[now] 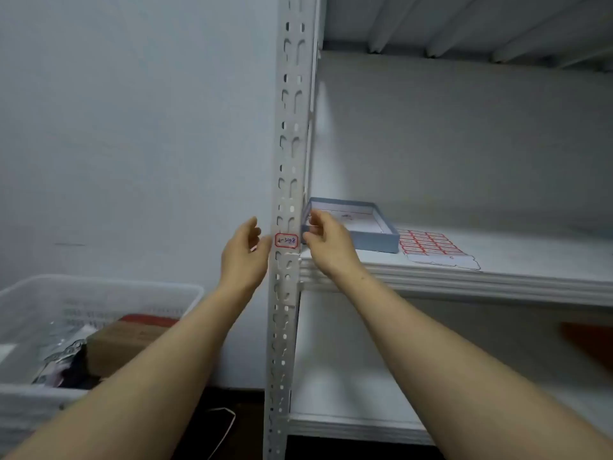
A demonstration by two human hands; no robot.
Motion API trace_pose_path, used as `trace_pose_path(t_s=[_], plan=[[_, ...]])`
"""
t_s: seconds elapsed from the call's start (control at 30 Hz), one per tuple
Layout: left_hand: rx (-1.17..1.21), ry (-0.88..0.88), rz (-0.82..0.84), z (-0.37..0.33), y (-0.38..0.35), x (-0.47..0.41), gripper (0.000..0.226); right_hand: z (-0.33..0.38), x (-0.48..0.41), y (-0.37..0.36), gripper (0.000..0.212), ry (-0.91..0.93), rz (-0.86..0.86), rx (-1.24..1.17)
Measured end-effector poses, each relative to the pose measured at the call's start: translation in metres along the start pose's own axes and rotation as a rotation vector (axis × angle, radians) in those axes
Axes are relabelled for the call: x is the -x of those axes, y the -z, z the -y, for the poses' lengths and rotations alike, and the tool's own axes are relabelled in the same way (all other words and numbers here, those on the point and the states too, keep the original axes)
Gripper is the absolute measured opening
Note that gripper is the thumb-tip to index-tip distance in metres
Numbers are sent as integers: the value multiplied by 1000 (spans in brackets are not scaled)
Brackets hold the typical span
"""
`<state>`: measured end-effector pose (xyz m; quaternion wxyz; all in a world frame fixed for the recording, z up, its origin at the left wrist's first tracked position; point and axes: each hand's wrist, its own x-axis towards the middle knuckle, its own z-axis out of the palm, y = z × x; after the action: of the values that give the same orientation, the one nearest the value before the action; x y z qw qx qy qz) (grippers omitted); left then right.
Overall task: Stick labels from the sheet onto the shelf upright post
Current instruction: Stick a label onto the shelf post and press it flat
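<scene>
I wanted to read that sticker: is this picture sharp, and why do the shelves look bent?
Head view: the label on the post is only roughly legible, its handwriting soft; head view: the label sheet and the basket are blurred; head view: the wide lens bows the shelf edge and leans the post.
</scene>
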<state>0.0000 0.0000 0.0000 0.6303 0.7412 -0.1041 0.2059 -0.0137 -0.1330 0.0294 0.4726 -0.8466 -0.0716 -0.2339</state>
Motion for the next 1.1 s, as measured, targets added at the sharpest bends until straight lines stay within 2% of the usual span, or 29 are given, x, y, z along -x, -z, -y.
trace_pose_path(t_s=[0.07, 0.17, 0.3, 0.33, 0.43, 0.5, 0.57, 0.63, 0.7, 0.87, 1.1], plan=[[43, 16, 39, 5, -2, -5, 54, -3, -5, -5, 51, 0, 22, -47], [111, 27, 107, 20, -9, -13, 57, -12, -12, -14, 50, 34, 47, -146], [249, 19, 148, 31, -15, -26, 21, -19, -23, -24, 51, 76, 8, -257], [288, 37, 130, 33, -17, -28, 22, -22, -25, -26, 52, 74, 3, -261], [338, 99, 132, 34, -22, -30, 49, -25, -22, -32, 62, 67, -44, -267], [306, 113, 106, 34, -29, -33, 57, -29, -17, -32, 58, 186, -239, -110], [287, 133, 53, 34, -35, -35, 57, -35, -15, -28, 34, 485, -421, 175], [289, 166, 18, 37, -41, -36, 56, -41, -19, -22, 20, 738, -450, 364], [267, 204, -15, 39, -44, -37, 59, -44, -26, -19, 15, 889, -444, 465], [262, 254, -18, 43, -48, -40, 65, -39, -37, -23, 3, 1041, -452, 674], [267, 255, -43, 45, -49, -40, 66, -33, -45, -23, 14, 1175, -487, 812]])
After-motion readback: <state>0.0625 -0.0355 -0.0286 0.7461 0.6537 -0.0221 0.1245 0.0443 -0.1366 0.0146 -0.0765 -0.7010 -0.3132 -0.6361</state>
